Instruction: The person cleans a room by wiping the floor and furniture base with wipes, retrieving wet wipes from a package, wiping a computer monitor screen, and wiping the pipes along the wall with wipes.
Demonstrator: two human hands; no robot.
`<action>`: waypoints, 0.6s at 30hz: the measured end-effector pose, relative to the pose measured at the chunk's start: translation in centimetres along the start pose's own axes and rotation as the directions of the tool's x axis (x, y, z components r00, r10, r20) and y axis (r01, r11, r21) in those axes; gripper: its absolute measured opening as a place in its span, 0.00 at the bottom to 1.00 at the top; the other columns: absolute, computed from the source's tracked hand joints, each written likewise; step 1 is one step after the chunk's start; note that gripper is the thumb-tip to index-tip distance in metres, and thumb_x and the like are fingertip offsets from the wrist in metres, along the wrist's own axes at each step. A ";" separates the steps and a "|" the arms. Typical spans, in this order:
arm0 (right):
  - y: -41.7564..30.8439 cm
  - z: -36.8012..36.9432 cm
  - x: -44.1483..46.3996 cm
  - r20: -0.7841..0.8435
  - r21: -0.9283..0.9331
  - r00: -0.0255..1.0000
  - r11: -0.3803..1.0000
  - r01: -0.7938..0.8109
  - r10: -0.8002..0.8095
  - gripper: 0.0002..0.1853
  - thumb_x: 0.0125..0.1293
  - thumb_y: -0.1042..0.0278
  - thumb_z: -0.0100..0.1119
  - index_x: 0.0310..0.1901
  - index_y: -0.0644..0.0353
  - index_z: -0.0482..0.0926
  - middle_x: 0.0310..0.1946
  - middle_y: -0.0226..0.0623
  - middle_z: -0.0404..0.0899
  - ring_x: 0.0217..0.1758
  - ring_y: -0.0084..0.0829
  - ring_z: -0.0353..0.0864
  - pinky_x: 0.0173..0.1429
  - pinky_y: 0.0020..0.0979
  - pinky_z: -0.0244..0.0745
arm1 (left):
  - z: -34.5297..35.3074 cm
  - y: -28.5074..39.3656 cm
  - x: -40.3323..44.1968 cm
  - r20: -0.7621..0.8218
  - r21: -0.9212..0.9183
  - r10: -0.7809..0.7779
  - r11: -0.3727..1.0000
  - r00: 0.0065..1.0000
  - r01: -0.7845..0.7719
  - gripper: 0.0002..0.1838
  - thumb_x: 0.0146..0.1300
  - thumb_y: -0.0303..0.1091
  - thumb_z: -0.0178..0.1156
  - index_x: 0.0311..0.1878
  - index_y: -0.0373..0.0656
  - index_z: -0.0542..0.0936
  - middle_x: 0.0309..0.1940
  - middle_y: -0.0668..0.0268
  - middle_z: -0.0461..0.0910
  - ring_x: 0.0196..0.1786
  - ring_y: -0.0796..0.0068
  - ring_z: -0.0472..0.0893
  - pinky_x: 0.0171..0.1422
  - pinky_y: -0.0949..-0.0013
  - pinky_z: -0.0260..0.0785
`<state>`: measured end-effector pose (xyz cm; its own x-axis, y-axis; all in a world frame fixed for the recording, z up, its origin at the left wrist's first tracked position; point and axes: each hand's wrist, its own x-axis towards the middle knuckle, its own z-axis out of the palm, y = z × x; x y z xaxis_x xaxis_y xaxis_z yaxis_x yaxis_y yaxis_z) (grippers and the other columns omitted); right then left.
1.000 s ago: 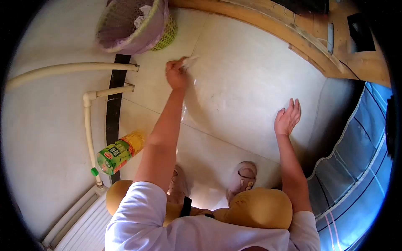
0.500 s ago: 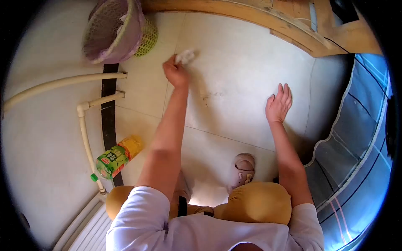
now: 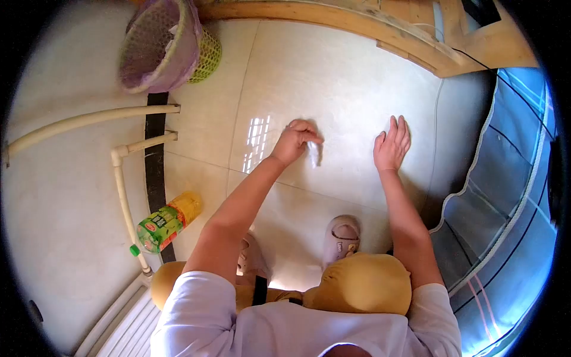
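Note:
My left hand [image 3: 295,141] is closed on a crumpled white tissue [image 3: 313,153], which pokes out below the fingertips at the tiled floor [image 3: 345,77]. Part of the tissue is hidden by the fingers. Off to the right, my right hand [image 3: 392,146] is held out with its fingers extended and nothing in it. It is over or against the floor; contact is unclear. A pink clog [image 3: 342,241] shows on a foot between my forearms, below the hands.
A mesh waste basket [image 3: 205,56] with a purple liner stands at upper left. Beige pipes [image 3: 119,178] run along the left wall, near a green-labelled bottle [image 3: 163,226] lying on its side. Wooden framing [image 3: 333,21] borders the back; blue fabric [image 3: 505,178] hangs at right.
My left hand has moved with the tissue from near the basket toward me and to the right. Dark specks seen on the floor earlier no longer show. My right hand stays nearly in place.

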<state>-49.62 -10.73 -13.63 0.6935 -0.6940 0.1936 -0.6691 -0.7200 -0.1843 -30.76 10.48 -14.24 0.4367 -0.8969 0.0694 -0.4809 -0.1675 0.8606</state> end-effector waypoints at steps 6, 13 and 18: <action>0.0 0.0 -0.1 -0.027 0.031 1.000 0.999 -0.011 0.012 0.27 0.61 0.66 0.50 0.64 0.60 0.63 0.66 0.43 0.58 0.70 0.44 0.54 0.73 0.46 0.47 | -2.6 2.6 -1.9 0.251 0.230 -0.007 0.972 0.968 -0.052 0.22 0.46 0.15 0.60 0.44 0.49 0.84 0.49 0.66 0.76 0.56 0.63 0.72 0.60 0.66 0.64; 0.1 0.5 -0.2 -0.008 0.009 1.000 1.000 -0.008 0.008 0.27 0.61 0.64 0.50 0.63 0.60 0.63 0.66 0.43 0.57 0.71 0.42 0.53 0.74 0.46 0.46 | 0.3 5.9 -4.0 -0.125 0.244 -0.064 0.965 0.990 0.093 0.23 0.42 0.29 0.71 0.47 0.47 0.83 0.58 0.62 0.71 0.60 0.58 0.68 0.59 0.61 0.69; 0.4 0.6 -0.3 -0.029 0.027 1.000 1.000 0.010 -0.009 0.27 0.61 0.64 0.50 0.63 0.60 0.63 0.66 0.43 0.58 0.71 0.43 0.53 0.73 0.46 0.47 | 2.2 4.9 -5.7 -0.339 0.414 -0.113 0.874 0.934 0.256 0.22 0.43 0.25 0.68 0.45 0.55 0.85 0.52 0.65 0.75 0.55 0.60 0.71 0.58 0.64 0.69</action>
<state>-49.89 -10.83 -14.31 0.6916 -0.6868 0.2234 -0.6545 -0.7268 -0.2083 -37.26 13.84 -11.51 0.7197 -0.6802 0.1388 -0.6232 -0.5449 0.5610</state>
